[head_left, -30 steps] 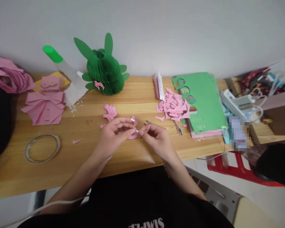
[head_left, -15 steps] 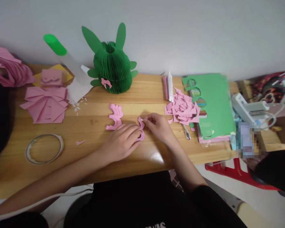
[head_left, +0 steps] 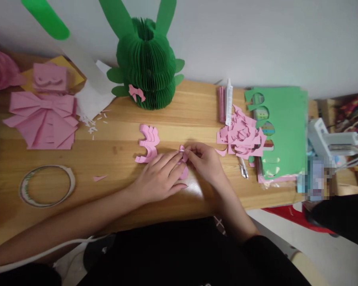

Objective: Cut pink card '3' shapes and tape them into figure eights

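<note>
On the wooden table, my left hand presses a wavy pink paper cutout down with its fingertips; the palm covers part of it. My right hand is closed in a pinch at the cutout's upper end, where a small white strip shows at the fingertips. Both hands nearly touch there. Just left of them lies a stack of similar pink wavy cutouts. Behind stands a green pleated paper figure with long ears and a small pink bow.
Pink paper scraps, a glue tube and a craft knife lie to the right, beside green sheets. Leftward are a tape roll, a folded pink paper dress and white bits.
My view has shifted closer to the table. My left fingers have moved up to the white strip beside my right fingertips, covering more of the cutout.
</note>
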`<act>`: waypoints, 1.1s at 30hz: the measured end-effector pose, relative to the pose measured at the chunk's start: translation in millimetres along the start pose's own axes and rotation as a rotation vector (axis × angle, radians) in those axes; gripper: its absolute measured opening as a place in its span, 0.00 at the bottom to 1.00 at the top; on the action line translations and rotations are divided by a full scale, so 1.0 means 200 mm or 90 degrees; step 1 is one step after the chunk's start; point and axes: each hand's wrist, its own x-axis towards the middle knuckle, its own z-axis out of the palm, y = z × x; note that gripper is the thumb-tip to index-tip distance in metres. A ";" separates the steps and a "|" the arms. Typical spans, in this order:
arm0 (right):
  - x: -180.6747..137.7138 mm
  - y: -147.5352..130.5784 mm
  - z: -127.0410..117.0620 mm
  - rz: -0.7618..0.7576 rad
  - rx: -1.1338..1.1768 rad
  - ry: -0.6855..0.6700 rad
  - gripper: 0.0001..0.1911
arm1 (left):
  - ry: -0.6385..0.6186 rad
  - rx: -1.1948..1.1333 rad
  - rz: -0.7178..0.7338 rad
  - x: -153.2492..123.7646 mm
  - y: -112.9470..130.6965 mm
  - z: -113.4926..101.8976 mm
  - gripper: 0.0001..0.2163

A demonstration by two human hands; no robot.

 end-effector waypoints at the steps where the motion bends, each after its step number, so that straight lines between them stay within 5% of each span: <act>1: 0.00 0.00 0.00 -0.001 -0.005 0.005 0.08 | -0.005 -0.003 -0.003 0.00 0.00 0.00 0.21; 33: -0.02 -0.03 0.04 0.020 -0.117 0.095 0.10 | -0.001 -0.024 0.008 0.00 -0.02 0.00 0.21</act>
